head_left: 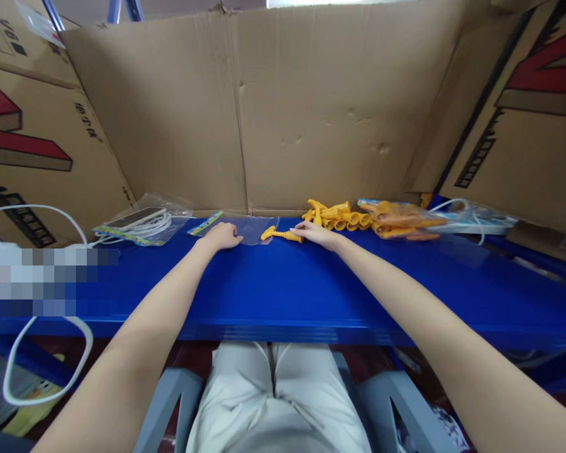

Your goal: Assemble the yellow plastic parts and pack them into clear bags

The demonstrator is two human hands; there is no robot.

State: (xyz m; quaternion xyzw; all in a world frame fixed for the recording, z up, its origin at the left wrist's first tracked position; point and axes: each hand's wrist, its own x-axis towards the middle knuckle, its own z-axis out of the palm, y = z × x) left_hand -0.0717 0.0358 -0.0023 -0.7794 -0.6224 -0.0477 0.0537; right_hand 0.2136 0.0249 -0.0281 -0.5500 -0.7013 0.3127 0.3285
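My left hand rests with curled fingers on the near edge of a clear plastic bag that lies flat on the blue table. My right hand pinches the end of a small yellow plastic toy piece, which lies at the bag's right edge. Whether the piece is partly inside the bag I cannot tell. Just right of my right hand is a heap of several similar yellow pieces.
Filled bags of yellow-orange pieces lie at the right, beside a white power strip with cable. At the left lies a clear bag holding a phone and white cable. Cardboard walls surround the table. A white cord loops at the left.
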